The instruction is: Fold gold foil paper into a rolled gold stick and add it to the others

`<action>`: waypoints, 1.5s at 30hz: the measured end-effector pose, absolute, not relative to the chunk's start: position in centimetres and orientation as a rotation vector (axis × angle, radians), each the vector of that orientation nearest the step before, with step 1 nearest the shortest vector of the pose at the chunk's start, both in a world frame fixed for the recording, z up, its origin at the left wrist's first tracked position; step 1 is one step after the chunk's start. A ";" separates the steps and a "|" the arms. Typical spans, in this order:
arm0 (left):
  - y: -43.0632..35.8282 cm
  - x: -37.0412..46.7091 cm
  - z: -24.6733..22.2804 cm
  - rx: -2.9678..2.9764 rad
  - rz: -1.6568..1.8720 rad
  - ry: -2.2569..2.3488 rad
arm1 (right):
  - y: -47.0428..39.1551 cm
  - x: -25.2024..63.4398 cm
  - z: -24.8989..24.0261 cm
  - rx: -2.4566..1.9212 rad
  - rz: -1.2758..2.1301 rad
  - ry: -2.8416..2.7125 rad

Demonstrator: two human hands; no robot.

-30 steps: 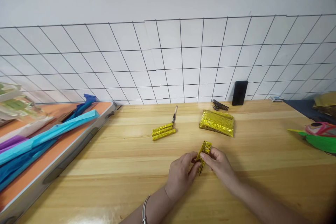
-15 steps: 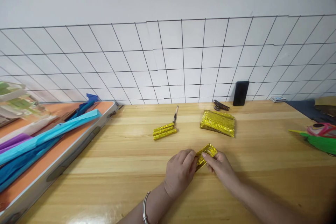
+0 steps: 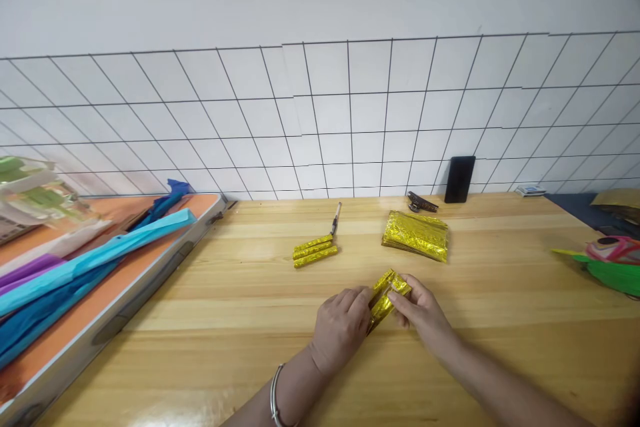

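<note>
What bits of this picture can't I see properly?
Head view: part of the gold strip, covered by the left hand.
Head view: the rest of the green item, cut off by the right edge.
Head view: any writing on the small flat item, too small.

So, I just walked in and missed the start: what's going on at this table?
A person is holding one folded, shiny gold piece with both hands, the left hand at one side and the right hand at the other. Beyond the left hand, three gold rolls lie side by side on the table, near a pen. A stack of gold sheets lies farther back, to the right of the rolls.
</note>
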State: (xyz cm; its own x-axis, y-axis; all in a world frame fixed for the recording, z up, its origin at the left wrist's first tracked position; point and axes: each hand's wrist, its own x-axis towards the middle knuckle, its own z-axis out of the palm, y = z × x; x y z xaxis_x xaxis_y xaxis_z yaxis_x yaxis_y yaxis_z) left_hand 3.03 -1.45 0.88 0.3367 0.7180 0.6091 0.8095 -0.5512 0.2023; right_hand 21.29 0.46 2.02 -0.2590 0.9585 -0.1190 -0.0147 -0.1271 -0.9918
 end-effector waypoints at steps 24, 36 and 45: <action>-0.8 2.8 0.3 -2.706 -1.841 -1.930 | 2.6 23.5 1.0 -1.030 1.367 -1.429; -0.3 3.1 -0.5 -2.709 -2.237 -2.129 | 3.1 23.4 0.5 -1.031 1.367 -1.410; -0.9 3.1 0.4 -2.710 -2.263 -1.982 | 3.2 23.3 0.2 -1.058 1.412 -1.386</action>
